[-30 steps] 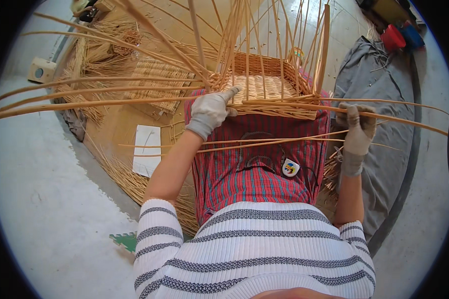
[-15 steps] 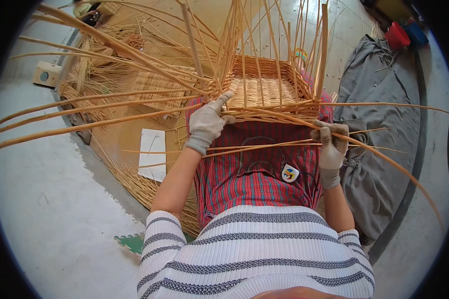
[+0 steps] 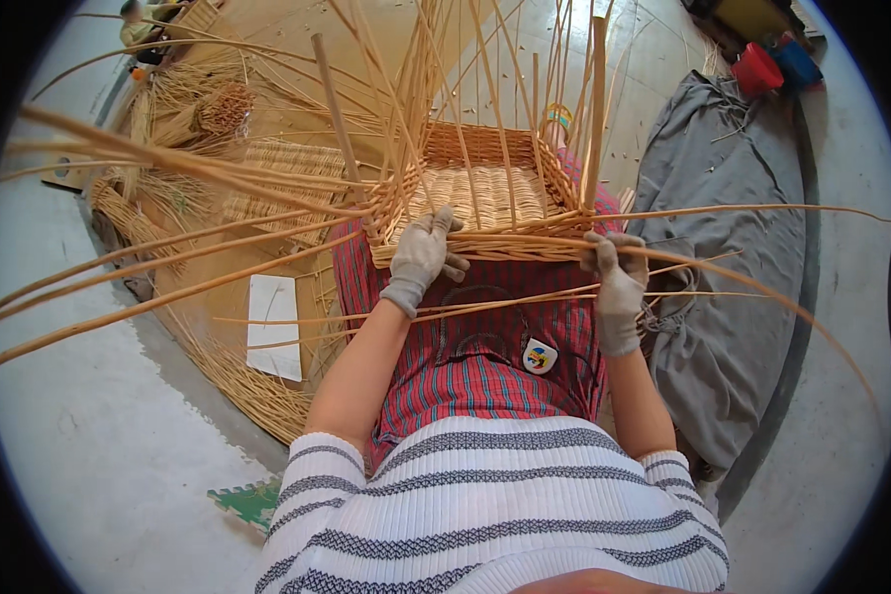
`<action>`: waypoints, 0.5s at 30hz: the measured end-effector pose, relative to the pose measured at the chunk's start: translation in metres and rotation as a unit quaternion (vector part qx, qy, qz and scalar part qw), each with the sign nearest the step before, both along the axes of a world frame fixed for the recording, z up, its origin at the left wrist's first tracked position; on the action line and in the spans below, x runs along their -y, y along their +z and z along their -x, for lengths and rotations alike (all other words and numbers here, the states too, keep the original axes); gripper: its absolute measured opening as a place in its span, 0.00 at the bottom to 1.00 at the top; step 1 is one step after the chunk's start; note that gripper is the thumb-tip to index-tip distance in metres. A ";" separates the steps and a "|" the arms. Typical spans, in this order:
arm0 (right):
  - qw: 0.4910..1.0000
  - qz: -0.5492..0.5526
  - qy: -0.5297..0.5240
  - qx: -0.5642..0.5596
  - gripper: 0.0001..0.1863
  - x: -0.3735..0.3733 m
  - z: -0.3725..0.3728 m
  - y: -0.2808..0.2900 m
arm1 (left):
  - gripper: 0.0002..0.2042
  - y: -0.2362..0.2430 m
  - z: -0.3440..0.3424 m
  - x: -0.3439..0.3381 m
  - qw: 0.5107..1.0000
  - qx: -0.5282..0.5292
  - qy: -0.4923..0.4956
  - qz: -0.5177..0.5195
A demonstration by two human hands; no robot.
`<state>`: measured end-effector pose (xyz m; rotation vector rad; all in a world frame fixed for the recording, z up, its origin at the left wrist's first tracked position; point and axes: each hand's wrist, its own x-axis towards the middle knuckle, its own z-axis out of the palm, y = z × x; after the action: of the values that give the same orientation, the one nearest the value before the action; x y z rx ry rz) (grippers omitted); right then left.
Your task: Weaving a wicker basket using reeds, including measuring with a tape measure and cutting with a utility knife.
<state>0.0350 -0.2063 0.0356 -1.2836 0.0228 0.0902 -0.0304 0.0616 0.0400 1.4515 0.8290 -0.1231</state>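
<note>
A half-woven wicker basket point(image 3: 494, 245) rests on my lap, its base woven and its low walls ringed by tall upright stakes. My left hand point(image 3: 423, 255), in a pale work glove, is closed on the basket's near wall, fingers over the edge. At the near right corner, my gloved right hand point(image 3: 618, 297) pinches a long wicker rod point(image 3: 752, 284) that bends away to the right. Several thicker rods point(image 3: 148, 262) fan out from the left corner. Two thin rods point(image 3: 495, 305) cross over my red plaid apron point(image 3: 465, 396), their right ends running past my right hand.
Bundles of wicker point(image 3: 183, 114) and a woven mat point(image 3: 277, 183) lie on the left. Nearby is a white sheet point(image 3: 273, 327). Grey cloth point(image 3: 708, 267) spreads along the right, below red point(image 3: 756, 69) and blue point(image 3: 800, 67) containers. A person point(image 3: 139, 30) is at the far left.
My left hand has slid right along the near wall, away from the left corner. The right hand is closer to the right corner. The whole scene has shifted left in view.
</note>
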 end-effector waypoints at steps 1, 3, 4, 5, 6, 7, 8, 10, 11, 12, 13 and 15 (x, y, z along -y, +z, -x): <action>0.998 -0.042 -0.015 -0.036 0.08 -0.005 -0.007 -0.003 | 0.27 -0.003 0.003 -0.002 0.999 0.020 -0.002 0.029; 0.999 -0.040 -0.013 0.000 0.09 -0.012 -0.021 -0.009 | 0.19 -0.007 0.006 -0.005 0.994 0.033 0.009 0.101; 0.999 -0.041 -0.007 -0.023 0.10 -0.015 -0.026 -0.011 | 0.19 -0.008 0.007 -0.005 0.993 0.035 -0.003 0.111; 0.998 -0.057 0.006 -0.038 0.09 -0.016 -0.033 -0.010 | 0.16 -0.007 0.007 -0.005 0.993 0.048 -0.030 0.101; 0.998 -0.045 -0.006 -0.036 0.09 -0.017 -0.038 -0.009 | 0.13 -0.006 0.007 -0.005 0.993 0.058 -0.053 0.088; 0.998 -0.039 0.020 -0.041 0.09 -0.018 -0.043 -0.004 | 0.11 -0.005 0.007 -0.004 0.991 0.064 -0.033 0.115; 0.998 -0.019 0.013 -0.065 0.09 -0.020 -0.048 0.002 | 0.11 -0.004 0.006 -0.003 0.991 0.063 -0.032 0.116; 0.997 -0.010 0.052 -0.049 0.07 -0.028 -0.061 0.021 | 0.12 -0.003 0.004 0.000 0.993 0.043 -0.013 0.108; 0.996 0.050 0.069 0.022 0.06 -0.037 -0.068 0.031 | 0.14 -0.003 0.003 0.002 0.994 0.040 -0.007 0.104; 0.986 0.107 0.090 0.087 0.06 -0.050 -0.077 0.042 | 0.14 -0.003 0.003 0.003 0.993 0.053 -0.001 0.108; 0.975 0.101 0.128 0.152 0.07 -0.066 -0.087 0.052 | 0.14 -0.003 0.003 0.005 0.994 0.044 0.015 0.095; 0.949 0.158 0.202 0.181 0.08 -0.109 -0.109 0.066 | 0.15 -0.003 0.004 0.007 0.996 0.037 0.035 0.079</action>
<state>0.1442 -0.0970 0.1018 -1.5957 -0.5637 0.2082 -0.0340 0.0544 0.0370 1.2690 0.7914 -0.0800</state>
